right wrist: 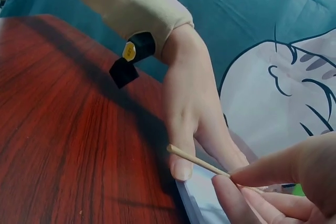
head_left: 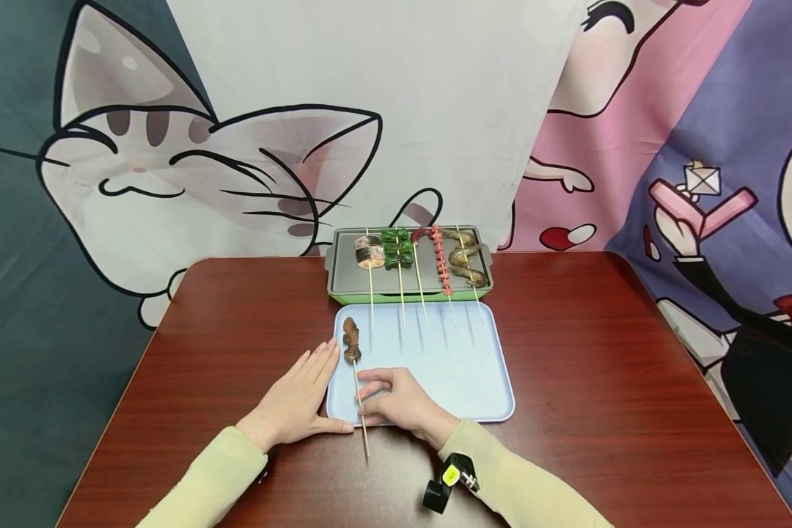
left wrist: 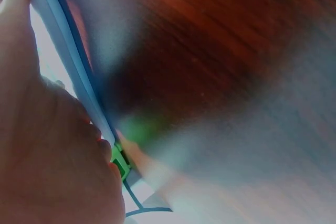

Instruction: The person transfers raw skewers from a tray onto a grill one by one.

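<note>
1. Head view: the right hand (head_left: 396,405) pinches the stick of a brown meat skewer (head_left: 355,374) with curled fingers. The skewer lies along the left edge of the light blue tray (head_left: 455,367), its meat end on the tray and its bare tip reaching past the near rim onto the red-brown table (head_left: 587,352). The left hand (head_left: 300,400) lies flat with straight fingers on the table, touching the tray's left rim. Beyond the tray's far edge stands a green grill pan (head_left: 343,282) bearing five skewers whose sticks overhang the tray. Most of the tray's middle and right is bare, and there is wide table on both sides.

2. Left wrist view: blurred; the left hand (left wrist: 47,145) lies against the tray's blue rim (left wrist: 68,61), bare table beside it.

3. Right wrist view: the right hand's fingertips (right wrist: 231,184) nip the skewer's stick (right wrist: 197,162) just above the tray's corner; the left hand (right wrist: 191,108) rests flat at the tray edge.
</note>
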`<state>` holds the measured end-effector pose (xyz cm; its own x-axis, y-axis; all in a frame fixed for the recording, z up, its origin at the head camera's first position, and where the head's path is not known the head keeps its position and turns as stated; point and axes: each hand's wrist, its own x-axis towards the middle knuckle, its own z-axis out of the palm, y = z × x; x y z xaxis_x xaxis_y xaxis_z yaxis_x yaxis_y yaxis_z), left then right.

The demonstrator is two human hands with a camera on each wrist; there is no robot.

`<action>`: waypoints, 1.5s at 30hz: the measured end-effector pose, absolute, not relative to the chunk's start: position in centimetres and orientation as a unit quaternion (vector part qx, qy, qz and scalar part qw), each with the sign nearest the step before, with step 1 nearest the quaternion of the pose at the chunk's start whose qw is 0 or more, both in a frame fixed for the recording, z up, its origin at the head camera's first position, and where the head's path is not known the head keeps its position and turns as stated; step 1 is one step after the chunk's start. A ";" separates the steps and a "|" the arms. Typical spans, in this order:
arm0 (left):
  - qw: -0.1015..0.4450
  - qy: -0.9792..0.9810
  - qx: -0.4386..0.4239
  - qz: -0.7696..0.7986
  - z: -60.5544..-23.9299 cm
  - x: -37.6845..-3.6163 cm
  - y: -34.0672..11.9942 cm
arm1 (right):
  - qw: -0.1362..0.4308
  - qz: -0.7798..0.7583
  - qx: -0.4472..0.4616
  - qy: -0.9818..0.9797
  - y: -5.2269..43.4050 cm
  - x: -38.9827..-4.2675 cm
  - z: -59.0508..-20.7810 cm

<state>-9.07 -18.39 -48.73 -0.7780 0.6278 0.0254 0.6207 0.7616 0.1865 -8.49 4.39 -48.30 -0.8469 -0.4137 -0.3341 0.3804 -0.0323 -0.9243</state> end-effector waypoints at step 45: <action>0.002 0.935 0.335 0.115 -49.9 -9.2 -18.7 | 0.157 -0.675 -0.104 0.713 5.3 -15.9 -38.2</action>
<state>-9.23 -18.69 -49.92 -0.7760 0.6265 0.0727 0.6255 0.7496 0.2163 -15.91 5.28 -38.16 -0.9287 -0.3613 -0.0837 0.0639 0.0664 -0.9957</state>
